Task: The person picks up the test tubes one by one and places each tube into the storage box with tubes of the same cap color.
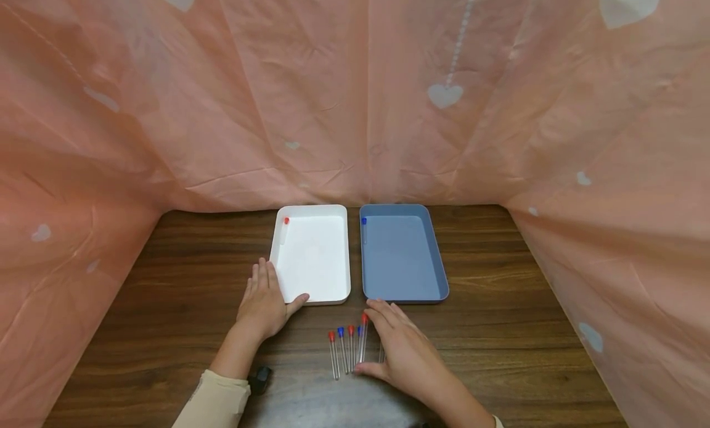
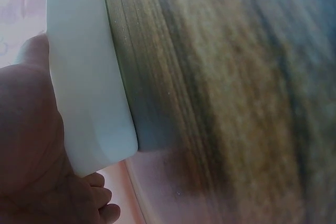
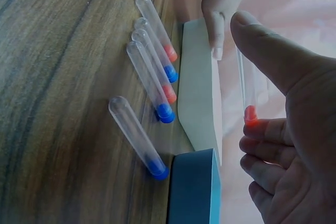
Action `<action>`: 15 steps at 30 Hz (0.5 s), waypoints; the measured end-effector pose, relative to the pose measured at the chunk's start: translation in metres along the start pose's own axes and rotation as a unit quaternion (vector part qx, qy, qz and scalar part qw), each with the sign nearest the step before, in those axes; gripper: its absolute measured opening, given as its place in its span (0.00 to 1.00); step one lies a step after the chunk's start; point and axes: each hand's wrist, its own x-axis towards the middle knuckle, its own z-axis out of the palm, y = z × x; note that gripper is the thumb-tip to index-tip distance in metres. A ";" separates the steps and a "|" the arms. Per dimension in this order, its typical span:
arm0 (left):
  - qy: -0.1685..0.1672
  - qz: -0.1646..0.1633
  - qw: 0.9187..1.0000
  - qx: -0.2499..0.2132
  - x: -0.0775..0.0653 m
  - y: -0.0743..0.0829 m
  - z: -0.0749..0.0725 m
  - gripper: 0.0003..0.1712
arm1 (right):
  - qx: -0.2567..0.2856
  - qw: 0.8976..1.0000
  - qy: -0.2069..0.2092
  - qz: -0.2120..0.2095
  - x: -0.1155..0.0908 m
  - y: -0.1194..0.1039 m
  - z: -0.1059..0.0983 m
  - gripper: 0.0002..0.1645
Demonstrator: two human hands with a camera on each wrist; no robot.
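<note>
My right hand (image 1: pixel 407 354) pinches a clear test tube with a red cap (image 3: pixel 251 90) lengthwise, thumb at the rounded end and fingers at the cap. It is raised above the tabletop. Several more capped tubes lie below, including a red-capped tube (image 1: pixel 333 355) and a blue-capped tube (image 3: pixel 137 136) set apart from the row. My left hand (image 1: pixel 263 304) rests at the near left corner of the white tray (image 1: pixel 313 261), straight fingers along its side and thumb on the front rim. Inside that tray lies one red-capped tube (image 1: pixel 285 227).
Right of the white tray stands a blue-grey tray (image 1: pixel 402 261) with one blue-capped tube (image 1: pixel 364 227) along its left wall. Both sit on a dark wood table (image 1: pixel 499 329). A pink curtain with hearts (image 1: pixel 366 107) surrounds the back and sides.
</note>
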 end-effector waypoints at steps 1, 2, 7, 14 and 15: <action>-0.001 0.000 1.000 0.000 0.000 0.000 0.000 0.71 | -0.001 1.000 0.001 -0.001 0.000 0.000 0.000 0.60; 0.000 0.000 1.000 -0.001 0.000 0.000 0.000 0.71 | -0.001 1.000 0.002 -0.002 0.001 -0.001 -0.001 0.61; 0.000 0.000 1.000 0.000 0.000 0.000 0.000 0.71 | -0.003 1.000 0.010 -0.010 0.004 -0.002 -0.003 0.63; -0.002 0.001 1.000 -0.001 0.000 -0.001 0.001 0.71 | -0.005 1.000 0.009 -0.016 0.010 -0.002 -0.006 0.63; -0.001 0.001 1.000 -0.001 0.000 -0.001 0.001 0.71 | -0.001 1.000 0.007 -0.015 0.011 -0.002 -0.007 0.62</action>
